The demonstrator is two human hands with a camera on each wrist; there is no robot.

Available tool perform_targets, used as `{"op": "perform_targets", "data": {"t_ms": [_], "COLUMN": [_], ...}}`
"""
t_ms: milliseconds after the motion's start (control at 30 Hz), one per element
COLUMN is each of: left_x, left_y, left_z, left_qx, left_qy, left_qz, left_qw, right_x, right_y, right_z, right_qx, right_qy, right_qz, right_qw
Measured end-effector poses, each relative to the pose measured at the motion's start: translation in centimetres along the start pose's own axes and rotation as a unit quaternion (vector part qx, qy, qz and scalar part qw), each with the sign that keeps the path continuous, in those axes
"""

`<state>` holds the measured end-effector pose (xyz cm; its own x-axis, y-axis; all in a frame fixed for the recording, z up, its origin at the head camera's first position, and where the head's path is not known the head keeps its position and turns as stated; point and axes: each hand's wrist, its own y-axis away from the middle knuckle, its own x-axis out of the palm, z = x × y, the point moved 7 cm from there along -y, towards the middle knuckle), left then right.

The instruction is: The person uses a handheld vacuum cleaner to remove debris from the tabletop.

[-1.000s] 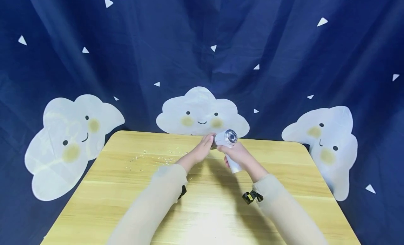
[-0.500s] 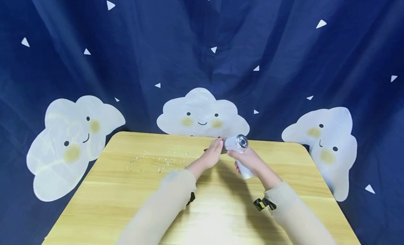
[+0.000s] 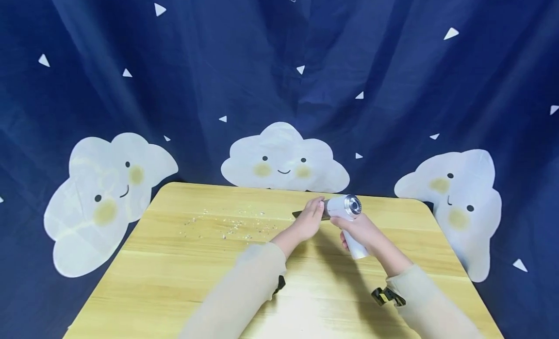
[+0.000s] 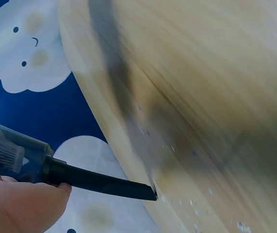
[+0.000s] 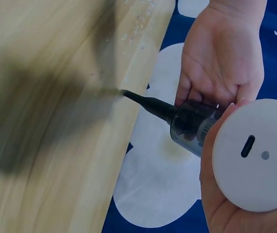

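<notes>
My right hand [image 3: 360, 229] is wrapped around the white handle of a small handheld vacuum [image 3: 347, 213], thumb and fingers curled so the body sits level above the counter [image 3: 183, 276] near its far edge. My left hand [image 3: 309, 218] grips the dark, see-through dust cup at the front of the machine, fingers curled over the top of it, which steadies the front end and lets me aim it. From that cup the thin black nozzle [image 4: 104, 183] sticks out toward my left, and its tip hangs just above the wood, pointed at the scatter of pale crumbs [image 3: 227, 226] lying a little further left on the counter. I judge that holding it with both hands keeps the long narrow nozzle low and steady, since one hand on the handle alone would let the tip wander. The flat white end cap [image 5: 254, 154] with its small slot faces my right wrist. Behind the counter hangs a dark blue curtain [image 3: 393, 76] printed with smiling clouds.
</notes>
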<state>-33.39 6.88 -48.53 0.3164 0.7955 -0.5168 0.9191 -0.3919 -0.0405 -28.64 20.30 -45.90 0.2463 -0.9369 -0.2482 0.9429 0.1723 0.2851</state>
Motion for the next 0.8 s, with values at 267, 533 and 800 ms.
{"op": "perform_targets", "data": {"t_ms": [267, 533, 800], "left_x": [1.0, 1.3, 1.8], "left_y": [0.7, 1.0, 1.3], "left_z": [-0.7, -1.1, -0.6], "left_qx": [-0.005, -0.009, -0.012], "left_qy": [-0.024, -0.047, -0.065], "left_qz": [-0.029, -0.037, -0.038], "left_qw": [0.9993, 0.9982, 0.9971], "right_x": [-0.2, -0.3, 0.0], "right_y": [0.8, 1.3, 1.5], "right_z": [-1.6, -2.3, -3.0], "right_qx": [0.028, 0.035, 0.040], "right_qy": [-0.039, -0.054, -0.073], "right_qz": [0.005, 0.000, 0.004], "right_qw": [0.999, 0.998, 0.996]}}
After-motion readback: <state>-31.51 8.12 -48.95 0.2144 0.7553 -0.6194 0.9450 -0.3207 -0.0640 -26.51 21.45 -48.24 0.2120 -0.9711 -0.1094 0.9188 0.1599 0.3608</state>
